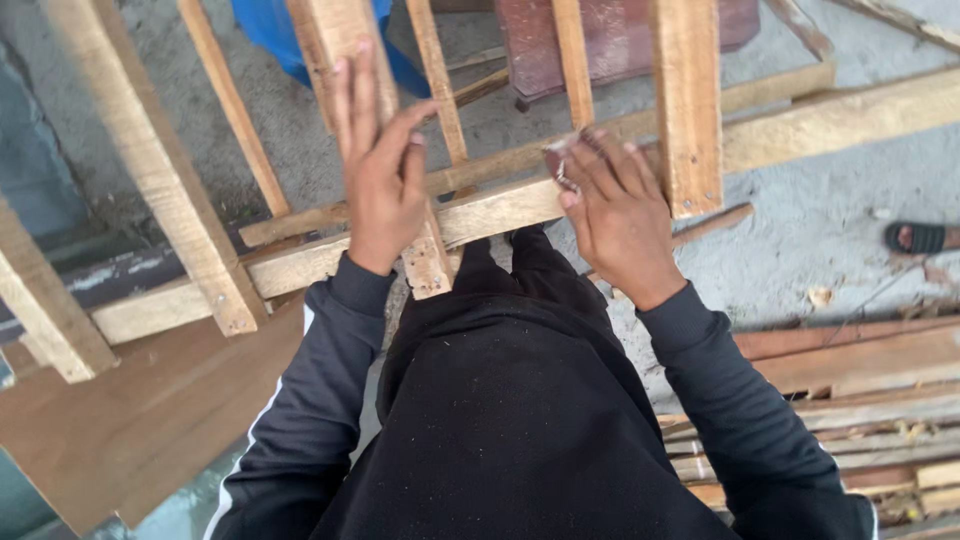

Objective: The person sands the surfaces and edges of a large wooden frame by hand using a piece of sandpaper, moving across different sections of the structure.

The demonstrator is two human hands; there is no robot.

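Observation:
A rough wooden frame point(300, 265) of nailed slats stands in front of me, its long rail running from lower left to upper right. My left hand point(380, 170) lies flat with fingers stretched along an upright slat point(428, 262), pressing against it. My right hand point(615, 205) rests on the long rail and presses a small reddish-brown piece of sandpaper point(558, 162) onto the wood. Both arms wear dark sleeves, and my dark clothing fills the lower middle of the view.
A brown board point(150, 420) leans at lower left. Stacked wooden planks point(860, 400) lie at lower right. A blue container point(268, 30) and a reddish panel point(620, 35) sit beyond the frame. A sandalled foot point(915, 238) shows at the right edge on the concrete floor.

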